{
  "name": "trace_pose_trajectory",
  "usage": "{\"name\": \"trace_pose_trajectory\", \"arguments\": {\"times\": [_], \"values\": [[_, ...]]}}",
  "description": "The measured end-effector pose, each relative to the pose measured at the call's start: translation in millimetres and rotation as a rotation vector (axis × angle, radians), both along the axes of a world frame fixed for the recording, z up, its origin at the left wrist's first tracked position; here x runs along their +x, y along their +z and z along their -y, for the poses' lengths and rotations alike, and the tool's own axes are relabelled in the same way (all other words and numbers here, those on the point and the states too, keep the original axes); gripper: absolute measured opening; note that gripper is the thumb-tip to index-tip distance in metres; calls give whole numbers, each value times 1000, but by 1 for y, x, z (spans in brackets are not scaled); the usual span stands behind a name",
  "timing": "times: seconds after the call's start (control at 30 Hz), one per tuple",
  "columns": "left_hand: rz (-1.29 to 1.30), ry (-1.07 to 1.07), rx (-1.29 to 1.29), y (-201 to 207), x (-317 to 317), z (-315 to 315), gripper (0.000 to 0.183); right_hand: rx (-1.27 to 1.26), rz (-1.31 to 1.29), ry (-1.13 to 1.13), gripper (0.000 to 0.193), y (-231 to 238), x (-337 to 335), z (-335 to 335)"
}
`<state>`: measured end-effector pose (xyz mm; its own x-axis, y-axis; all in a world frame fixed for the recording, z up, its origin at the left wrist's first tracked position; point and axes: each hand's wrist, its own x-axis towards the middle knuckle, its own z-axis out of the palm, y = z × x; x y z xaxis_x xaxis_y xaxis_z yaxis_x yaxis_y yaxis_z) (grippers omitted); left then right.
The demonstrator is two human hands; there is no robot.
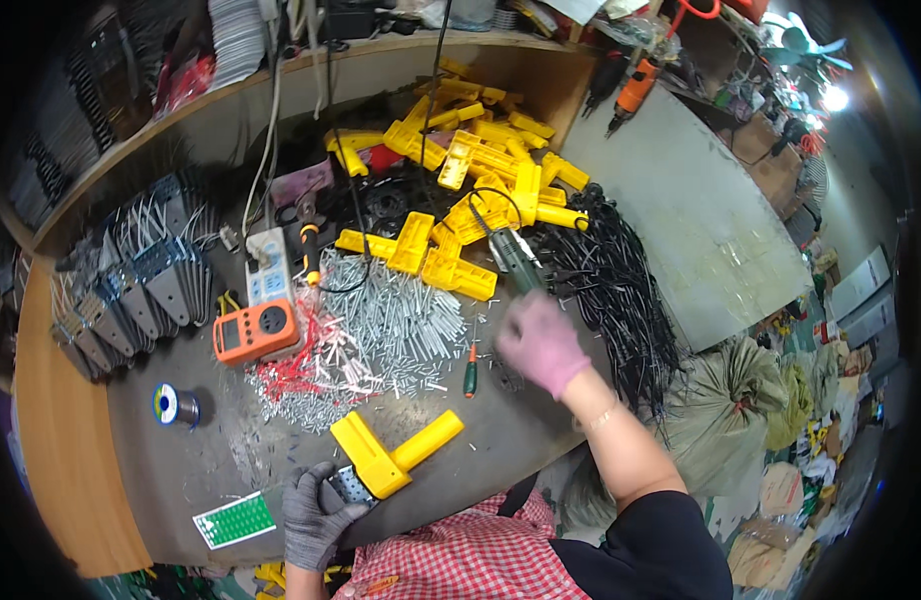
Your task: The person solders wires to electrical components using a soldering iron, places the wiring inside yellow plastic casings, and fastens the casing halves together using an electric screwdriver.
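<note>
At the near edge of the bench (216, 460), the gloved left hand (319, 515) has its thumb and fingers closed about a grey perforated part (352, 487) seated at the near end of a yellow T-shaped housing (374, 458). The housing lies just beyond and to the right of this hand, which is much the nearer of the two; the long axis of its stem slants away and rightward, roughly toward the right hand. A green card (235, 520) lies to the left. Farther off, a small green-handled screwdriver (471, 372) stands between the housing and the gloved right hand (544, 343). The right hand, blurred, has its fingers curled at the near end of a dark corded power tool (516, 262); whether it grips the tool cannot be told. Beyond lie loose metal pieces (401, 310), black cables (621, 270) and, farthest, heaped yellow housings (481, 155).
</note>
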<state>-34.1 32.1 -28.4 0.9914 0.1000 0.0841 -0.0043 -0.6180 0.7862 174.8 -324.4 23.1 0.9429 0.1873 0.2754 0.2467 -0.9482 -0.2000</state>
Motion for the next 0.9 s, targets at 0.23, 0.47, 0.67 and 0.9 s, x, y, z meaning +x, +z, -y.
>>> {"name": "trace_pose_trajectory", "arguments": {"times": [0.23, 0.47, 0.67, 0.9], "values": [[-184, -20, -224, 3, 17, -4, 65, 552, -1235, 760, 28, -37, -75, 5], [3, -81, 123, 15, 8, -5, 46, 568, -24, 185, 11, 4, -36, 44], [94, -87, 189, 22, 12, 21, 56, -52, -27, -884, 25, 8, 20, 209], [52, -124, 137, -4, 14, 18, 56, 294, -71, -569, 27, 81, 21, 220]]}}
